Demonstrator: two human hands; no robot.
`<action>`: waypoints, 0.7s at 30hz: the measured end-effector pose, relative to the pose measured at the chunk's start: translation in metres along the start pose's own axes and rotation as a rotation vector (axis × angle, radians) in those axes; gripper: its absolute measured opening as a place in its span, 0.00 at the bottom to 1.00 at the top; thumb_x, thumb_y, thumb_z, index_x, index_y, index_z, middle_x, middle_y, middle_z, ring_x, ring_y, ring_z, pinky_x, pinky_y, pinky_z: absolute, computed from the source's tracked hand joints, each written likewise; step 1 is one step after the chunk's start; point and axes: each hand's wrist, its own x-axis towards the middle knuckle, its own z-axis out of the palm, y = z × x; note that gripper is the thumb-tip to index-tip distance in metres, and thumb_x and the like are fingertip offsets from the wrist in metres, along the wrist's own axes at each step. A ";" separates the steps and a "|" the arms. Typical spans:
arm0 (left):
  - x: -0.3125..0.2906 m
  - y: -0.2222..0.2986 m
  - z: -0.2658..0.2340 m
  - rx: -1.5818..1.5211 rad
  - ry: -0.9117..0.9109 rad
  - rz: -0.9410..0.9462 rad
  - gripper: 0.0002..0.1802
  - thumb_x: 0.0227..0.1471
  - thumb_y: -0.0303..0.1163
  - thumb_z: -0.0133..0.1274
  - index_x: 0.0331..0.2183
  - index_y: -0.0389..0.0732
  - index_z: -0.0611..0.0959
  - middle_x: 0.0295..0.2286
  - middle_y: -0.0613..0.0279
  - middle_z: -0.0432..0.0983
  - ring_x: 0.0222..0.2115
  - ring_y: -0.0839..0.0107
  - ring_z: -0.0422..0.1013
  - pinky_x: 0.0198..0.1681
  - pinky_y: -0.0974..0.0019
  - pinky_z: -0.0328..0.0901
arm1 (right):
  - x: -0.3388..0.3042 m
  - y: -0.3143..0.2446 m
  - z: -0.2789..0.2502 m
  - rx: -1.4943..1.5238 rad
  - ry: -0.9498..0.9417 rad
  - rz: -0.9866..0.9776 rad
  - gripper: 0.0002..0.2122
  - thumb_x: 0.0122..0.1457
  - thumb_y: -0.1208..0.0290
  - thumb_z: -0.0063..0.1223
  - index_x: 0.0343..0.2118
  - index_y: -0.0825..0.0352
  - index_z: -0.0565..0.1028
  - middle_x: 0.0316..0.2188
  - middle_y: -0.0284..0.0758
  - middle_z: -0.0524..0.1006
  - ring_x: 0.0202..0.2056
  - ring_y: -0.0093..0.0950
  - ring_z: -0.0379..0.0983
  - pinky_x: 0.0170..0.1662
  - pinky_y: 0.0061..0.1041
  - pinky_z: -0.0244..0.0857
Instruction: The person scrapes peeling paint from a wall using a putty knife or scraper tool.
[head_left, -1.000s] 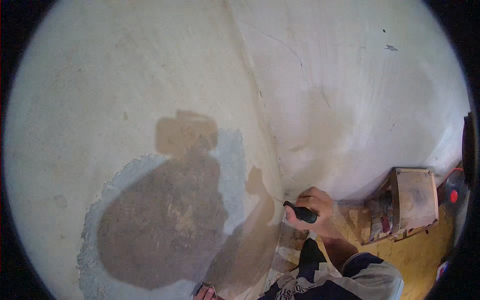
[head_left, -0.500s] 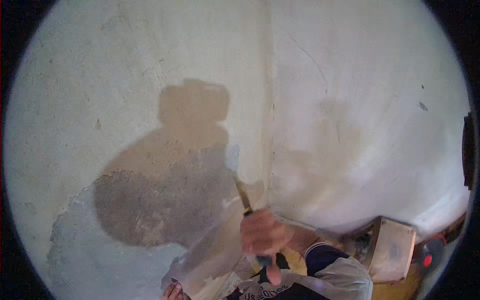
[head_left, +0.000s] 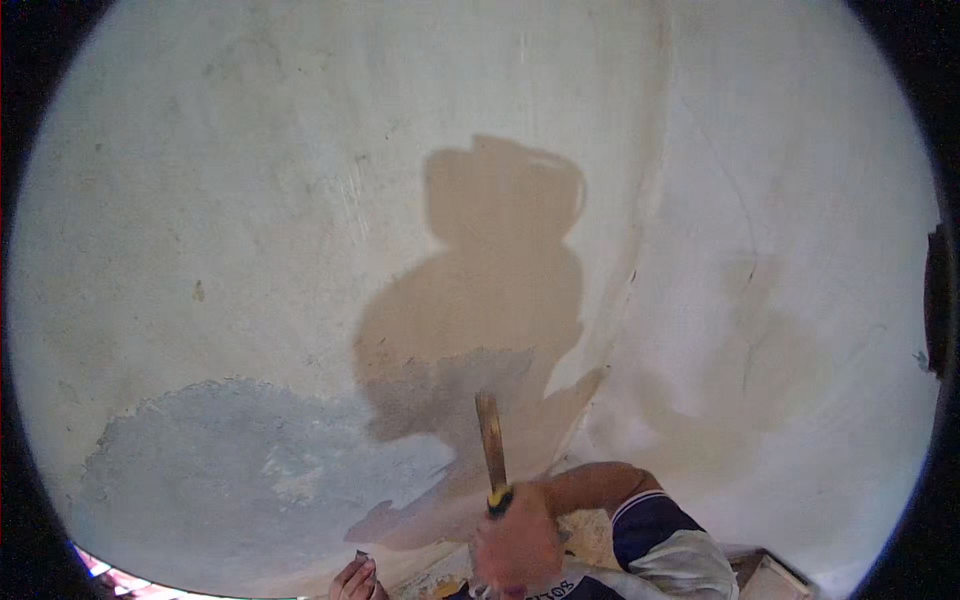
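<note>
My right hand (head_left: 517,545) is closed round the handle of a narrow flat-bladed scraper (head_left: 491,440), black and yellow where the blade begins. Its brownish blade points up in front of the wall (head_left: 250,250); whether its tip touches cannot be told. Low in the view, my left hand (head_left: 352,580) has its fingers closed round a small dark-edged piece (head_left: 363,556), too small to name. Above and left of the scraper, a grey patch (head_left: 220,440) with a ragged upper edge shows where the pale surface coat is gone.
A second wall (head_left: 800,350) meets the first at a corner right of my hands. A box-like thing (head_left: 775,580) stands at the lower right. My shadow (head_left: 480,280) falls over the wall, and a dark object (head_left: 936,300) sits at the right rim.
The view has swung left, so the corner and my shadow sit farther right. My right hand and scraper appear lower in the picture. More of the grey patch shows, less of the box.
</note>
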 end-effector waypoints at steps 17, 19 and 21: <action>0.012 0.024 0.040 0.043 0.138 -0.085 0.07 0.55 0.30 0.47 0.36 0.37 0.73 0.32 0.50 0.77 0.32 0.53 0.74 0.34 0.59 0.71 | -0.015 0.019 -0.009 -0.516 0.690 -0.460 0.13 0.49 0.60 0.50 0.22 0.68 0.73 0.16 0.32 0.67 0.19 0.32 0.67 0.21 0.28 0.61; 0.009 0.021 0.045 -0.020 0.154 -0.069 0.08 0.55 0.31 0.48 0.36 0.37 0.73 0.32 0.51 0.77 0.32 0.53 0.74 0.35 0.59 0.71 | -0.013 0.017 -0.004 -0.447 0.653 -0.439 0.14 0.49 0.61 0.50 0.22 0.70 0.73 0.16 0.32 0.66 0.18 0.32 0.66 0.21 0.27 0.60; 0.008 0.020 0.047 -0.074 0.179 -0.050 0.08 0.56 0.32 0.48 0.35 0.38 0.73 0.32 0.51 0.77 0.32 0.53 0.74 0.35 0.59 0.71 | -0.009 0.018 -0.008 -0.829 0.925 -0.547 0.13 0.46 0.62 0.51 0.22 0.70 0.72 0.16 0.30 0.66 0.19 0.32 0.66 0.20 0.27 0.60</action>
